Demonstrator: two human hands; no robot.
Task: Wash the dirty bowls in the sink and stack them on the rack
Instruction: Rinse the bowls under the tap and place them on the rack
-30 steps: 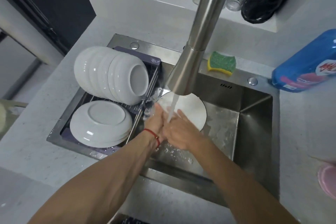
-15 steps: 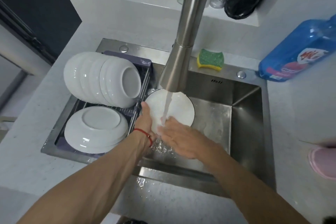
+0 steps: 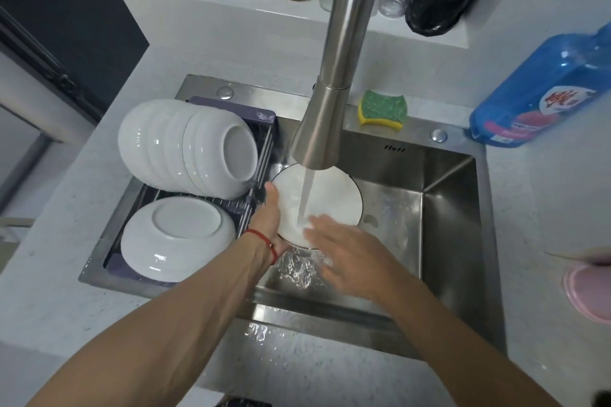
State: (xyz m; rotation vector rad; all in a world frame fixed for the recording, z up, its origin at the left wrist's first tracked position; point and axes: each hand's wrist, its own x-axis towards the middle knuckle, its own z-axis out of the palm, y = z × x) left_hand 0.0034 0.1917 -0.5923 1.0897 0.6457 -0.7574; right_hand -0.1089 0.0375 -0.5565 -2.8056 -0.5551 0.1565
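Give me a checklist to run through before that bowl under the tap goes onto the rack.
1. Hold on the bowl: ok. The left hand grips its left rim.
2. Rinsing done: not ok. Water from the faucet runs into the bowl and the right hand rubs its near edge with straight fingers.
3. Bowl free of soap: cannot tell; the water blurs the inside.
4. Room on the rack: cannot tell. A row of bowls on their sides and an upturned stack cover most of it.
5. Path to the rack: ok. It sits beside the left hand, over the sink.
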